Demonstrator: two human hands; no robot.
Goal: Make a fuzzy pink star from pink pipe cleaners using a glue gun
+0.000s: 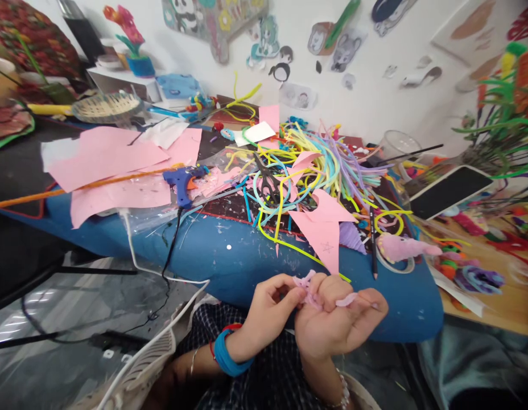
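Close to the front of the table, my two hands meet over a pale pink pipe cleaner piece (305,281). My left hand (268,310) pinches one end of it between thumb and index finger. Fingers of my right hand (332,322) are curled round the piece, and a bit of pink shows again between them, so part of it is hidden. Just beyond the hands lie a cut pink sheet (317,228) with a small star drawn on it and a black pencil (373,245). A pink stuffed-looking figure (403,248) rests on a roll of tape to the right.
Loose yellow, blue and lilac pipe cleaners (332,154) heap mid-table, with black scissors (267,181) among them. A blue glue gun (181,185) sits left of them, its cord hanging over the front edge. Pink sheets (106,154) lie further left; a phone (450,191) leans at right.
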